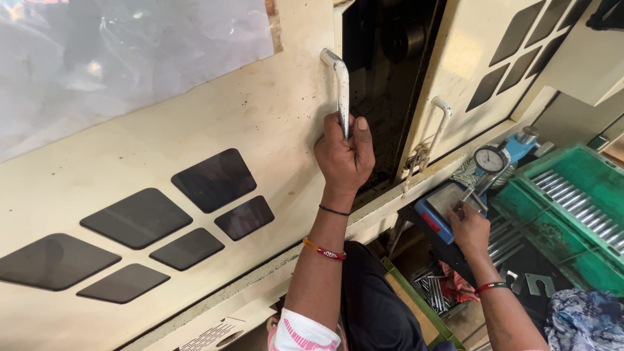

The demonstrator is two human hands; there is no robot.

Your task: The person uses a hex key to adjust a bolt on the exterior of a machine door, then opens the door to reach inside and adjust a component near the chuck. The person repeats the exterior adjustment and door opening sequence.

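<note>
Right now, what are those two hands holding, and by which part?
The left hand grips the white door handle at its lower end. The right hand pinches a small metal piece at the dial gauge stand.

I see a cream door (260, 123) with dark diamond panels (136, 218); at three o'clock a green tray (572, 214), a blue gauge stand (448, 211), red bangles (324, 250).

Cream machine enclosure (273, 123) fills most of view; paint scuffed, stained. Dark diamond-shaped panels (136, 218) lower left, more at upper right (513, 45). Large window pane (117, 58) upper left, hazy w/ reflections. Dark gap (383, 78) betw. sliding doors, interior dim. Daylight bright, even. Green ribbed tray (585, 175) at right edge.
</note>
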